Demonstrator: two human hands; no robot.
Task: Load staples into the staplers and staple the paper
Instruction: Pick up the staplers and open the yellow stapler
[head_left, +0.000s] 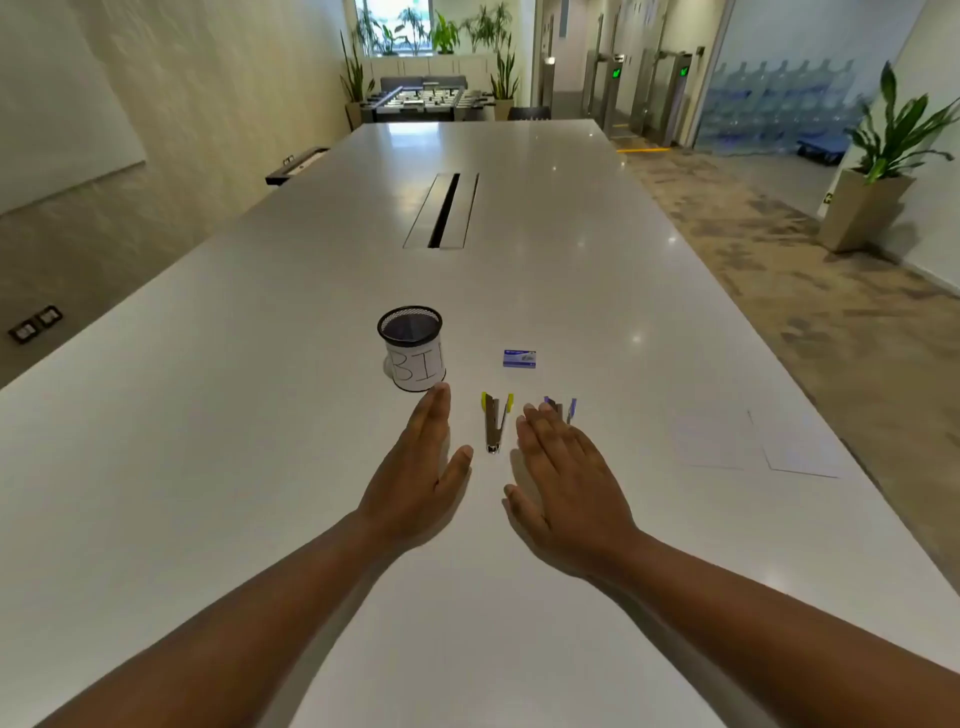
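A yellow stapler (494, 422) lies swung open on the white table (260, 415), between my two hands. A blue stapler (563, 408), also open, lies to its right, partly hidden behind the fingertips of my right hand (563, 483). A small blue staple box (519, 358) sits just beyond both staplers. Two white paper sheets (753, 441) lie flat at the right. My left hand (418, 473) hovers flat and open left of the yellow stapler. My right hand is flat and open too, holding nothing.
A black mesh cup (413, 347) with a white paper label stands just beyond my left fingertips. A cable slot (444, 210) runs along the table's middle farther away. The table's right edge is close to the paper, with a potted plant (878, 171) on the floor beyond.
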